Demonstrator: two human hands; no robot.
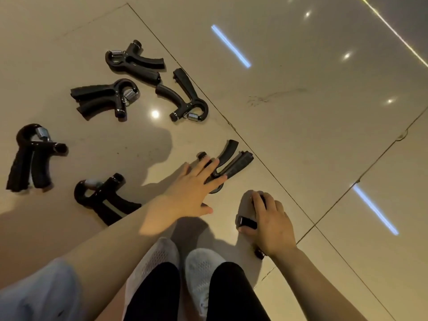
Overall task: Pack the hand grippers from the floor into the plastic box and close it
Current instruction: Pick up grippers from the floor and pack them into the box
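Head view, looking down at a glossy tiled floor (301,112). Seven black hand grippers show on it; no box shows in this view, so nothing can be said of its contents.

Left hand (194,188) — fingers straight and spread, lying flat on a gripper (231,163) just past centre toward 2 o'clock. The fingers press on its head end; its two handles stick out beyond the fingertips, pointing toward 1 o'clock. Nothing is curled round it.

Right hand (271,223) at about 4 o'clock — fingers and thumb curled round a second gripper (247,222), which is mostly hidden under the hand. A short black piece shows by the thumb, and a dark knob end peeks out under the wrist.

Five loose grippers, untouched:
- top gripper (136,61) at 11 o'clock, spring to the left.
- middle gripper (104,98), at 10 o'clock, handles pointing left.
- third gripper (185,96), just beside the top one, spring at its lower end, close to a tile joint.
- far-left gripper (30,156) at 9 o'clock, handles pointing down.
- near gripper (104,198) at 8 o'clock, partly covered by the left forearm.

White shoes (180,265) and dark trouser legs at 6 o'clock.
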